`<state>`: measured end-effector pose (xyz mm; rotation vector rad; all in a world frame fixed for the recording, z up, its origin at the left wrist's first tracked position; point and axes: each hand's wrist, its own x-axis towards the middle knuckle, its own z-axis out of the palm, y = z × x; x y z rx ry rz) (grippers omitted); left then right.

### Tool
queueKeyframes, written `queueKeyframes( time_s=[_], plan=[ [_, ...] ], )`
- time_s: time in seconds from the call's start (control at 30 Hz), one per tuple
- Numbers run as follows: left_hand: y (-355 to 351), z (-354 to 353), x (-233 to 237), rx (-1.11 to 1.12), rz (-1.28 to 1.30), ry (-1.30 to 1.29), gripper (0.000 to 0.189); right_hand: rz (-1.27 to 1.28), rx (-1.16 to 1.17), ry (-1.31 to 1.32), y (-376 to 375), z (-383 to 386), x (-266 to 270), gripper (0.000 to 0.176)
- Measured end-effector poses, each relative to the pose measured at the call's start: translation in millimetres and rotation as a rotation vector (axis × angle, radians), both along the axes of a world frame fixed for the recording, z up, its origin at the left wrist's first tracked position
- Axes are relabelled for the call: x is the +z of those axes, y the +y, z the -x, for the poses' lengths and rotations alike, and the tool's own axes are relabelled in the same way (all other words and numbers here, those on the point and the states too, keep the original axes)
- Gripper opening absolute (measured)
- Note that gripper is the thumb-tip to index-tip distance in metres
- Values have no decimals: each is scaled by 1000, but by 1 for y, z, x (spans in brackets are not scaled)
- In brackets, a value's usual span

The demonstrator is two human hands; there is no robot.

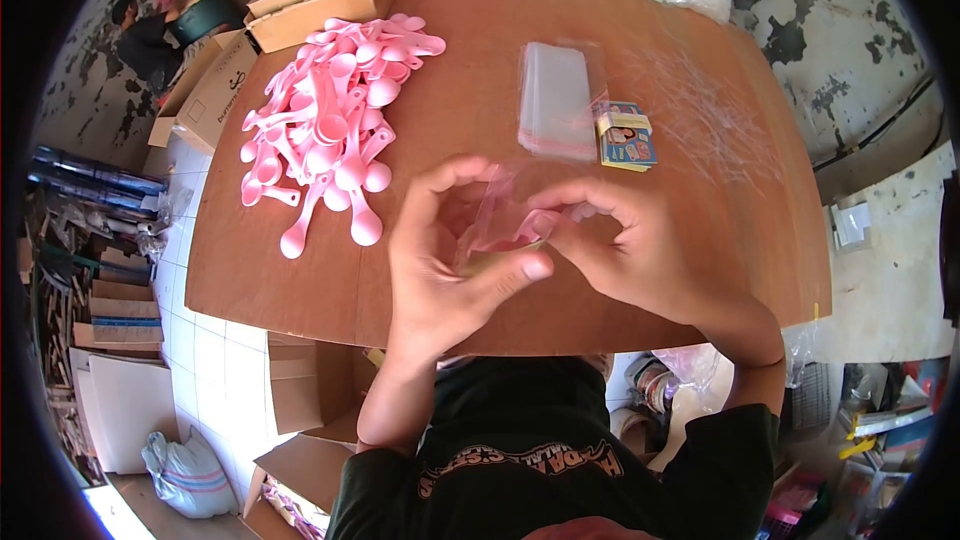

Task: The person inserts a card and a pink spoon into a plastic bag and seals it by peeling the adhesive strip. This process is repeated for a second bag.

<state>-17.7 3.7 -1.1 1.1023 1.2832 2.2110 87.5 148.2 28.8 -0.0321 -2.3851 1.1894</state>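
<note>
1. Plastic bag [492, 212], clear, pink-tinged, crumpled. Position: between the two grips, above the near part of the desk [700, 240]; nearer than the spoons and the stacked bags.
2. Left grip [432, 265], bare hand. Fingers curved round the left side of the bag, fingertips at its upper part; thumb extended beneath, pointing to the right. Whether it clamps the film, cannot tell.
3. Right grip [622, 245], bare hand. Thumb and index finger pinched on the bag's right side; other fingers bent.
4. Measuring spoons [325, 130], pink, many, heaped; on the desk, left of and beyond the left grip.
5. Clear bags [555, 105], flat stack, pinkish edges; on the desk, beyond the right grip.
6. Printed cards [628, 148], bundle with a pale band; just beside the stack, to its right.
7. Clear strips [705, 115], thin, loosely scattered; right of the cards.
8. Cardboard box [325, 0], flaps partly raised; at the desk's far left.
9. Another person [150, 52], dark top; background, upper left, well apart.
</note>
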Motion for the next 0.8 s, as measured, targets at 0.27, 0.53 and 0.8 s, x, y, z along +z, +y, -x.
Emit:
queueKeyframes(
  time_s=[0.27,0.53,0.8],
  plan=[
    [-7,2,-29,-98,322,-43,57,570,40,-110,-8,6,-10,21],
    [-8,0,-35,-115,259,-157,50,619,6,-113,-4,5,-30,20],
    [-17,15,-37,81,265,-215,16,642,20,-96,-1,3,-40,20]
  ],
)
